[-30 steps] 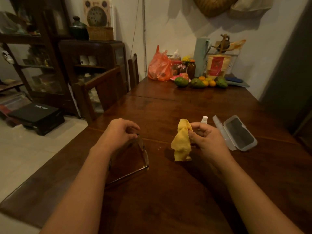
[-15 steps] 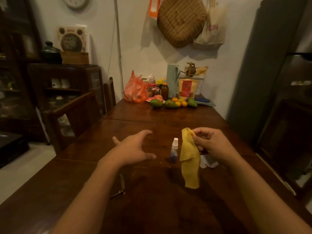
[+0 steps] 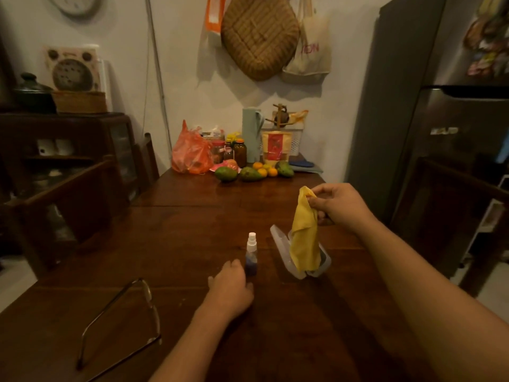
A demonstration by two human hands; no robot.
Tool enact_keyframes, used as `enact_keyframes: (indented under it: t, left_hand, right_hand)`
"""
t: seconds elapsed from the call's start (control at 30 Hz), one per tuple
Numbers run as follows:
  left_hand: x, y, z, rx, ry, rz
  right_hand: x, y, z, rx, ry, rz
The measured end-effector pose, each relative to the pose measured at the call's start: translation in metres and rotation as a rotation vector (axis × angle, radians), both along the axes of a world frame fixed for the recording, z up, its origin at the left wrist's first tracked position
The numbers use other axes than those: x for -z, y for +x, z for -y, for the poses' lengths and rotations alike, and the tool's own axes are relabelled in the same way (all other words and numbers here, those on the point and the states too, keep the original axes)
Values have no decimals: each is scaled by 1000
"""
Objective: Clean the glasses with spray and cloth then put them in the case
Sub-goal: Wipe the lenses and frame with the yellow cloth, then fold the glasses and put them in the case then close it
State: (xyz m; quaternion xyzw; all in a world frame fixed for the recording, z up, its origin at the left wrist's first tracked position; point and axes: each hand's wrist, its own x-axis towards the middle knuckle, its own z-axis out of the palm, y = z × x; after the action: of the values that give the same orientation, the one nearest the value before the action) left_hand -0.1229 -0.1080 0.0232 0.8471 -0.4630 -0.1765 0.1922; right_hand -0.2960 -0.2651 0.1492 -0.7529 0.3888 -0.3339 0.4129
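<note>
The thin-framed glasses (image 3: 121, 323) lie on the dark wooden table (image 3: 192, 230) at the near left, arms unfolded, with no hand on them. A small spray bottle (image 3: 251, 253) with a white nozzle stands upright mid-table. My left hand (image 3: 230, 285) rests just beside its base, fingertips at the bottle, holding nothing I can see. My right hand (image 3: 337, 204) is raised and pinches the top of a yellow cloth (image 3: 304, 232). The cloth hangs down over the open translucent glasses case (image 3: 278, 249), hiding much of it.
At the table's far end stand an orange plastic bag (image 3: 190, 153), jars, a pale green jug (image 3: 252, 133) and mangoes with oranges (image 3: 253, 172). A wooden chair (image 3: 68, 194) is at the left, a grey fridge (image 3: 429, 119) at the right.
My left hand let go of the glasses and moved right and down to the spray bottle. My right hand lifted the cloth higher and to the right, over the case. My head tilted up.
</note>
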Motion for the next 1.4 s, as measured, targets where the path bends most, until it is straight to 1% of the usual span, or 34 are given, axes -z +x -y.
enact_keyframes:
  t: [0.1, 0.2, 0.27, 0.47, 0.6, 0.77, 0.9, 1.13, 1.23, 1.3, 1.4]
  left_hand:
    - [12, 1, -1, 47, 99, 44]
    - [23, 4, -1, 64, 111, 115]
    - [26, 5, -1, 73, 110, 142]
    - [27, 6, -2, 89, 95, 205]
    - [23, 5, -4, 98, 87, 200]
    - [22, 3, -3, 97, 88, 209]
    - [21, 3, -2, 97, 91, 211]
    - [21, 4, -3, 102, 92, 205]
    - [22, 4, -3, 103, 90, 207]
    - [22, 3, -4, 107, 94, 205]
    - [21, 4, -5, 110, 93, 201]
  right_hand:
    - [-4, 6, 9, 16, -2, 26]
    - [-4, 13, 16, 20, 13, 73]
    - [-2, 20, 20, 27, 20, 69]
    - [14, 37, 24, 43, 21, -111]
    - [25, 39, 26, 36, -36, -253]
    - [17, 37, 35, 89, -60, -233]
    - [5, 39, 38, 112, -174, -272]
    - [14, 40, 39, 38, -220, -347]
    - [22, 39, 40, 41, -246, -361]
    - [27, 39, 41, 62, -273, -421]
    - [35, 41, 40, 53, -332, -603]
